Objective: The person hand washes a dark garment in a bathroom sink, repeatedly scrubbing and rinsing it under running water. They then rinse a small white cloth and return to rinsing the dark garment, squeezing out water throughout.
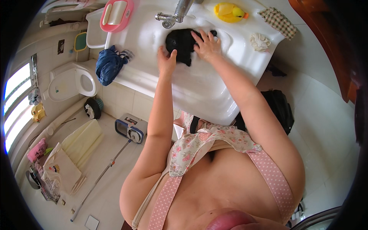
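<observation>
A black cloth [179, 41] lies bunched in the white sink [205, 86]; at its eight o'clock edge is the left hand [167, 61], thumb held apart from the fingers — whether it pinches any cloth, I cannot tell; at its three o'clock side the right hand [207, 46] rests on it from above, fingers spread rather than closed.

Going by the clock from the cloth, the tap [181, 12] stands at twelve; at two sits a yellow duck-shaped dish [224, 13] on the sink's ledge; a checked cloth [278, 23] lies between two and three, and a crumpled white cloth [260, 42] at three; at ten is a pink soap dish [127, 18] holding a pale soap bar [117, 13]; between eight and nine a blue garment [109, 66] hangs over the sink's edge — with the toilet [65, 85] well beyond it; at seven a grey bucket [141, 122] stands on the floor [103, 191].
</observation>
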`<state>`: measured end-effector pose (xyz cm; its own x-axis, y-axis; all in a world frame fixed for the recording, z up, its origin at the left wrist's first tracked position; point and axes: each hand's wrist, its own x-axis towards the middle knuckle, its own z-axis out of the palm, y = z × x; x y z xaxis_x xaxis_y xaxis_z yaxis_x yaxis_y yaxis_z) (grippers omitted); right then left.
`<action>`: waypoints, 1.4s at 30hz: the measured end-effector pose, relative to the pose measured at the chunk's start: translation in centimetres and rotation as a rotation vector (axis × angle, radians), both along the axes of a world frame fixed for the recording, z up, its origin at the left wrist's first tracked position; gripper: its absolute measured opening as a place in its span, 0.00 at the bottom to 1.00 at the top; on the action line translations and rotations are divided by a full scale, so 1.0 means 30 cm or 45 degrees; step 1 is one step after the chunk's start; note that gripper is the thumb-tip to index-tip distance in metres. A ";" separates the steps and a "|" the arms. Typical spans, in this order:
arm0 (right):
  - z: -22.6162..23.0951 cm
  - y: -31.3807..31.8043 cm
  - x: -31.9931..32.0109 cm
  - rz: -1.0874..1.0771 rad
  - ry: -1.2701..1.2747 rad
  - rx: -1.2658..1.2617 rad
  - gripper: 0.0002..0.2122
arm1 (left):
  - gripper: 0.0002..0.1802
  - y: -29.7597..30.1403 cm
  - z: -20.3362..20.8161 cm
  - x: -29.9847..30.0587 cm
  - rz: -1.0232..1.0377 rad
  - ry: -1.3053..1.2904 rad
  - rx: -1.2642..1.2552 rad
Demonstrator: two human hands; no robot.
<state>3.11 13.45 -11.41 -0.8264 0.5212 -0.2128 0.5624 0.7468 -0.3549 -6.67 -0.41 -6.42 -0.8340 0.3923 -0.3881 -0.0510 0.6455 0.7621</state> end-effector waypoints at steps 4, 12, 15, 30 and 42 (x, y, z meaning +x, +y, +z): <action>0.056 -0.077 -0.010 0.475 -0.389 -0.211 0.28 | 0.35 0.002 -0.106 -0.003 -0.383 0.482 -0.501; -0.094 -0.100 -0.180 -0.556 0.099 -0.425 0.15 | 0.32 0.093 -0.199 -0.076 0.204 -0.450 -0.128; 0.075 -0.194 -0.176 -0.384 0.809 -0.612 0.13 | 0.26 0.081 -0.131 -0.090 0.358 -1.377 1.118; 0.307 -0.152 -0.183 -0.351 0.879 -0.295 0.06 | 0.22 0.045 -0.009 0.039 0.330 -0.985 0.846; 0.009 0.022 -0.036 -0.115 0.400 0.169 0.15 | 0.27 -0.002 0.054 -0.013 0.142 -0.407 0.299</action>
